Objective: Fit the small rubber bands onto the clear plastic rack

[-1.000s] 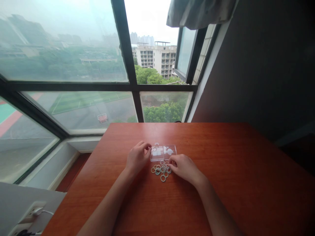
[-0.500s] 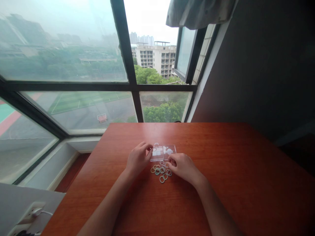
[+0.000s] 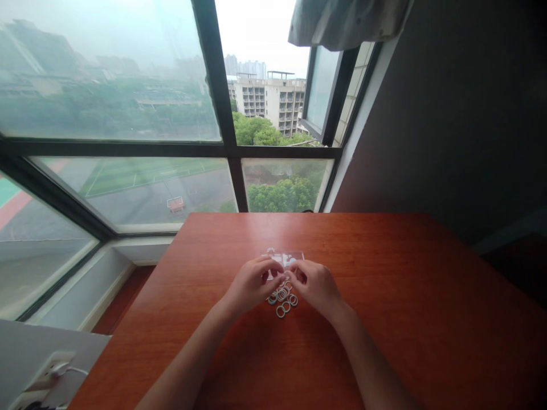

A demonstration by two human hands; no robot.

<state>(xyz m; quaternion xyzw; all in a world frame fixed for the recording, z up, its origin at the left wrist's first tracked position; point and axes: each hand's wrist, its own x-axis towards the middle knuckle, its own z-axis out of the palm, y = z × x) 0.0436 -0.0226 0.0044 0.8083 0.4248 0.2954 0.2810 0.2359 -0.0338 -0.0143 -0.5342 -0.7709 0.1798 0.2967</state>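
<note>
A small pile of several thin coloured rings [image 3: 282,300] lies on a red-brown wooden table [image 3: 384,319]. Just behind the pile sits a small clear plastic box [image 3: 287,256] with white pieces inside. My left hand [image 3: 252,283] and my right hand [image 3: 314,285] meet over the far edge of the pile, fingertips curled and pinched together. What the fingertips pinch is too small to make out. Both hands partly cover the box's near edge.
A large window with dark frames [image 3: 213,114] rises behind the table's far edge. A dark wall [image 3: 448,114] stands at the right. A white power socket with a cable [image 3: 51,370] sits at the lower left, beside the table's left edge.
My left hand left the box's left side and moved right and nearer, over the rings. My right hand shifted slightly left, so the two hands now meet.
</note>
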